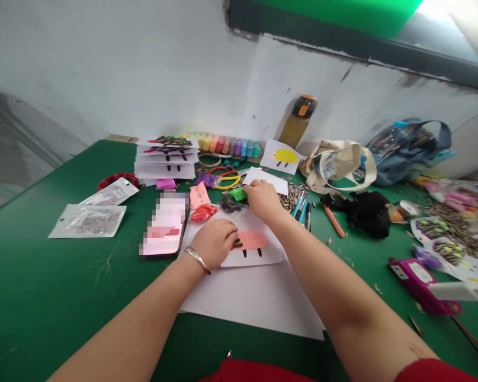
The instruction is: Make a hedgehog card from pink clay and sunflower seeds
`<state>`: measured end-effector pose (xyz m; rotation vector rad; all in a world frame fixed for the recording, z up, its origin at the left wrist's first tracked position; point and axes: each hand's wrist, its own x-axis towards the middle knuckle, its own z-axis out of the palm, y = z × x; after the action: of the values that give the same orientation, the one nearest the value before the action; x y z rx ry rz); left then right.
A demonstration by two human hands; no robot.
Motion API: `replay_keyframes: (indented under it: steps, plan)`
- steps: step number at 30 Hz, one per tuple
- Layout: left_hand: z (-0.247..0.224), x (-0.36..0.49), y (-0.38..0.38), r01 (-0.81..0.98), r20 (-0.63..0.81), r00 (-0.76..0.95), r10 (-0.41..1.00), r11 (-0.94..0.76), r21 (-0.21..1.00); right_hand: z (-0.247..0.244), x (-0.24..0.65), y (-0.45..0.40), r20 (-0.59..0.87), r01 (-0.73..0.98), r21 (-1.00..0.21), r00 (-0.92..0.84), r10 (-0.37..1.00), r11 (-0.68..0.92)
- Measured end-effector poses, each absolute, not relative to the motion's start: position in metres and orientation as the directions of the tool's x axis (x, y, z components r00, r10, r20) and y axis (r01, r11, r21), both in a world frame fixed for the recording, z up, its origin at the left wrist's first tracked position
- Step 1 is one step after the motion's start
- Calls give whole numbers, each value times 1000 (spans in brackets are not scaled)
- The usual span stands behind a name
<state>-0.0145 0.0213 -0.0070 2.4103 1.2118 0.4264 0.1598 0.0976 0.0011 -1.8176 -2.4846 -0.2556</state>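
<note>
My left hand (214, 241), wearing a silver bangle, rests on a white card (271, 259). Its fingers are drawn together over the left end of a flat pink clay shape (257, 240) with black legs. Dark seeds (237, 243) show beside the fingertips; whatever the fingers hold is hidden. Farther back, my right hand (263, 199) has its fingers bent and pinched at the edge of a bright green clay packet (238, 193). A blank white card (274, 181) lies just behind that hand. Red (204, 213) and black clay packets (230, 204) sit between the hands.
A phone (165, 225) lies left of the paper sheets (255, 302). Stacked cards (165, 171), coloured clay packs (227, 146) and a bottle (299, 122) stand by the wall. Sunflower seeds (292, 196), cutters (300, 207), a black pouch (368, 215) and a purple glue gun (420, 286) lie rightward.
</note>
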Motion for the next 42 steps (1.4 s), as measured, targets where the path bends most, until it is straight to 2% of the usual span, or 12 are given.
replay_keyframes:
  steps: [9,12,14,17,20,27,30,32,34,35,38,42]
  plan:
    - [-7,-15,21,684,122,567,814,-549,481,3,120,75,308,943,-9,-314,898,333]
    - [-5,-15,21,682,137,548,825,-536,497,6,116,74,280,919,-89,-346,895,383]
    - [-6,-15,21,687,125,558,820,-541,485,7,126,80,232,930,-120,-314,921,347]
    - [-10,-16,22,705,122,537,834,-524,478,3,149,90,141,968,-27,-242,960,248]
    - [-17,-15,25,734,143,450,881,-457,502,-4,166,95,94,966,3,-258,962,258]
    - [-8,-10,27,769,91,347,933,-339,543,-8,178,93,101,956,-37,-285,953,290]
    - [2,-4,26,745,47,240,970,-215,631,-6,185,91,141,958,-81,-262,955,275]
    - [7,1,26,621,-25,153,988,-76,780,-4,185,85,207,939,-205,-236,949,278]
    - [10,7,27,289,-171,135,976,126,949,-2,179,75,291,850,-436,-179,940,297]
    - [12,10,28,99,-246,146,958,234,967,-1,174,69,313,774,-554,-147,938,307]
    - [15,16,27,-265,-353,274,895,423,867,2,156,49,366,572,-744,-84,927,346]
    - [19,15,23,-411,-374,301,877,474,779,3,140,30,344,467,-826,-27,939,316]
